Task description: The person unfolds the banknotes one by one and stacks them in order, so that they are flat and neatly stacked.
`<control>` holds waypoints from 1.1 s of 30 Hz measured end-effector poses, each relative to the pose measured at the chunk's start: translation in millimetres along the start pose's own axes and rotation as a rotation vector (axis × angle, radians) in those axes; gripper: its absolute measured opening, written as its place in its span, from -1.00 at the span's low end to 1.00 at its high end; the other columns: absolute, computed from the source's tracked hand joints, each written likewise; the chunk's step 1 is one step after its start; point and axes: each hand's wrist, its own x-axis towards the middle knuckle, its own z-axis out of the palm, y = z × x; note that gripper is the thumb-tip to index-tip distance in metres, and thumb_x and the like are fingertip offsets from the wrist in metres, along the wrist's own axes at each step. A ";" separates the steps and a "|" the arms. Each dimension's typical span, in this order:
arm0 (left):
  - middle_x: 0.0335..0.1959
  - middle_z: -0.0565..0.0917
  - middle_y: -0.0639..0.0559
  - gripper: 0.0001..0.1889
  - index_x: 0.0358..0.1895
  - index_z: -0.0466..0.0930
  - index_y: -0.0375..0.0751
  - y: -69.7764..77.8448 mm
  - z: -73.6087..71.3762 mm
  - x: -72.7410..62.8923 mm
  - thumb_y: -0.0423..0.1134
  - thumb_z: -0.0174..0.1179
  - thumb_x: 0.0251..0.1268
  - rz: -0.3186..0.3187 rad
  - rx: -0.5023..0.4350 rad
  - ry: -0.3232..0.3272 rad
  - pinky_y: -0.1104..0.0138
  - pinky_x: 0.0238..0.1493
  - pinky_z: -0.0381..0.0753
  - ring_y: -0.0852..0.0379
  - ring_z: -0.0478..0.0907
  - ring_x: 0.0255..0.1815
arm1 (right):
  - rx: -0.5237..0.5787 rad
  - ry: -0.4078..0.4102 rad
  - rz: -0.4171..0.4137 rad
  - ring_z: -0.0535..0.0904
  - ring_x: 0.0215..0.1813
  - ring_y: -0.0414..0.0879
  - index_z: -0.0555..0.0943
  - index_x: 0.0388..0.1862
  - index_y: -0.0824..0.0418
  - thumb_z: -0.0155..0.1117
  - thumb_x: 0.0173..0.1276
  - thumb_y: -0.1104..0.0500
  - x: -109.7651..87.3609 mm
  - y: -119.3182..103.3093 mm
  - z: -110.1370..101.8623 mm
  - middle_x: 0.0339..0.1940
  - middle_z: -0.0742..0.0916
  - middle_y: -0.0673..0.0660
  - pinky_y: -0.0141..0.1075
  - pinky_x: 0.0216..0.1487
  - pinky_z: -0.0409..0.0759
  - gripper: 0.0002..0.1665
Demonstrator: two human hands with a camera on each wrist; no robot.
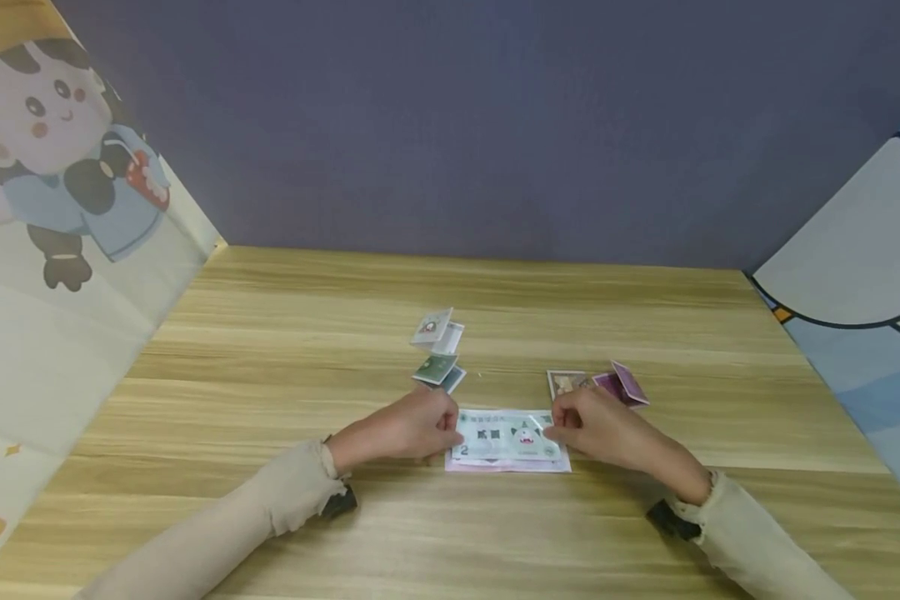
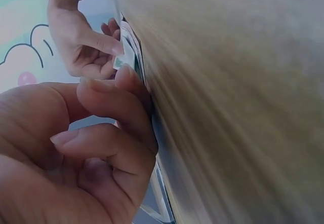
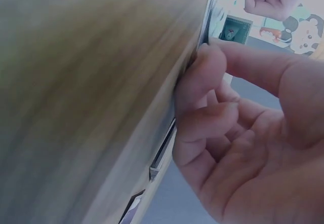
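A pale green toy banknote (image 1: 504,446) marked with a 2 lies spread out face up, its long side towards me. My left hand (image 1: 420,425) pinches its left end between thumb and fingers. At the right end, my right hand (image 1: 607,429) pinches the same note. Beneath it a pinkish banknote (image 1: 510,467) shows along the lower edge. In the right wrist view, the thumb and index finger of the right hand (image 3: 228,107) meet at the note's edge. The left wrist view has the left hand (image 2: 101,138) close to the tabletop, its fingers curled.
Beyond my left hand stand a folded greyish note (image 1: 429,328) and a folded dark green note (image 1: 435,367), both partly sprung open. Past my right hand lie a brown note (image 1: 566,383) and a folded purple note (image 1: 628,383). The wooden table (image 1: 307,317) meets a dark wall (image 1: 480,133).
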 end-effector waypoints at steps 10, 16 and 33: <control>-0.78 0.49 0.09 -0.71 -0.57 0.49 -0.15 3.8 1.1 -0.7 -0.31 0.23 0.37 -0.028 0.069 0.022 0.50 -0.78 0.28 0.26 0.32 -0.81 | 0.015 -0.031 0.049 0.29 -0.66 -0.33 0.51 -0.59 0.10 0.39 0.33 0.18 2.1 -4.0 -3.1 -0.69 0.46 -0.11 -0.44 -0.63 0.30 -0.68; -0.77 0.48 0.11 -0.69 -0.60 0.47 -0.14 7.5 1.5 -2.8 -0.26 0.24 0.35 -0.037 0.122 0.047 0.48 -0.77 0.28 0.27 0.33 -0.78 | 0.026 -0.024 0.072 0.28 -0.69 -0.32 0.50 -0.60 0.10 0.38 0.35 0.14 -1.2 -4.1 -5.3 -0.73 0.44 -0.12 -0.42 -0.65 0.29 -0.66; -0.81 0.48 0.11 -0.68 -0.61 0.50 -0.12 6.3 0.5 -2.6 -0.25 0.20 0.38 -0.042 0.151 0.007 0.48 -0.82 0.25 0.28 0.30 -0.85 | 0.048 -0.065 0.051 0.24 -0.66 -0.33 0.50 -0.58 0.10 0.31 0.41 0.10 -1.2 -2.8 -4.0 -0.73 0.39 -0.15 -0.45 -0.62 0.24 -0.65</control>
